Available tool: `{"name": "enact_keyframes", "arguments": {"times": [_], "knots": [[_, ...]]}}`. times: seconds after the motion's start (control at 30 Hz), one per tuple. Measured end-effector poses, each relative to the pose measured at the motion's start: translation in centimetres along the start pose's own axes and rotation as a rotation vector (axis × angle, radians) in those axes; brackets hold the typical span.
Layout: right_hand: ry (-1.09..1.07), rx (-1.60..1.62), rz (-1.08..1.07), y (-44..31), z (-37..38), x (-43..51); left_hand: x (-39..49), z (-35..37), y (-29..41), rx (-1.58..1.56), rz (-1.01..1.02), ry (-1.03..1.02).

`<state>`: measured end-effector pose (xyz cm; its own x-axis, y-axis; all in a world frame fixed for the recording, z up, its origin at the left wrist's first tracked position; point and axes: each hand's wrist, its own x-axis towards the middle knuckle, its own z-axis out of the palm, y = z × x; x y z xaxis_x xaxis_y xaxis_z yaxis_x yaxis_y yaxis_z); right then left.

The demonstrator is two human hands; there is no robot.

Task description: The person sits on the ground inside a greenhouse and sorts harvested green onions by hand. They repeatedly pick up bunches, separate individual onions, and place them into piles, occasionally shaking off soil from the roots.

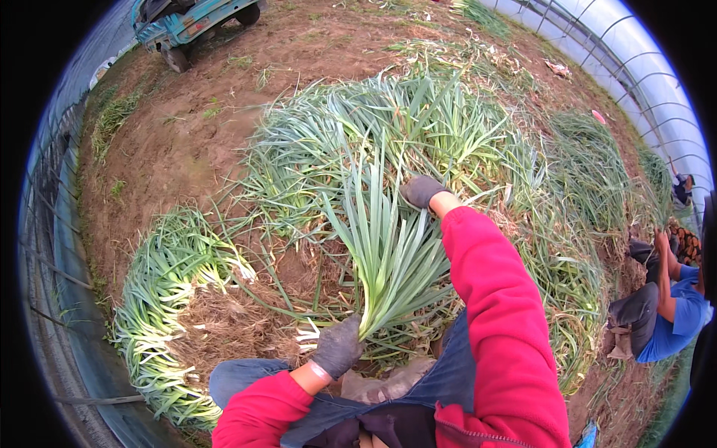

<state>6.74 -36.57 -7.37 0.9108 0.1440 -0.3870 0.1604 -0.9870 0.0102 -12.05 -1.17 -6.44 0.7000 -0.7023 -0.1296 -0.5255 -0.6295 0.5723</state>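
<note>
My left hand [338, 346], in a dark grey glove, grips the lower end of a bunch of leek-like plants [378, 263]. Their long flat leaves fan upward and away from me. My right hand [424, 193], gloved too, is stretched out beside the upper leaves of that bunch, at the near side of a large heap of similar plants [358, 123]. Its fingers point left and are partly hidden, so whether they hold a leaf is unclear. Below the left hand, a few white stems [307, 335] lie by my knee.
To the left, plants with white stems [168, 325] lie in a curved row around dry roots [229, 325]. Loose leaves [571, 313] cover the ground at right. A seated person in blue [672, 319] handles plants there. A teal vehicle [196, 25] stands far left, inside a plastic-covered tunnel [644, 67].
</note>
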Motion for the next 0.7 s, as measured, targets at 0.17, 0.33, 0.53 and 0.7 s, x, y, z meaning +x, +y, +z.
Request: {"name": "enact_keyframes", "arguments": {"times": [0.17, 0.33, 0.53, 0.7], "knots": [[0.067, 0.392, -0.023, 1.5, -0.9, 0.0, 0.2, -0.2, 0.2, 0.014, -0.011, -0.047], [0.16, 0.251, -0.146, 0.4, -1.4, 0.0, 0.1, -0.2, 0.3, 0.023, 0.015, -0.031], [0.225, -0.362, -0.18, -0.7, -0.7, 1.1, 0.1, -0.2, 0.2, 0.026, 0.018, -0.025], [0.566, 0.203, 0.424, 4.2, 0.2, -1.6, -0.4, -0.9, 0.2, -0.065, -0.045, -0.065]]}}
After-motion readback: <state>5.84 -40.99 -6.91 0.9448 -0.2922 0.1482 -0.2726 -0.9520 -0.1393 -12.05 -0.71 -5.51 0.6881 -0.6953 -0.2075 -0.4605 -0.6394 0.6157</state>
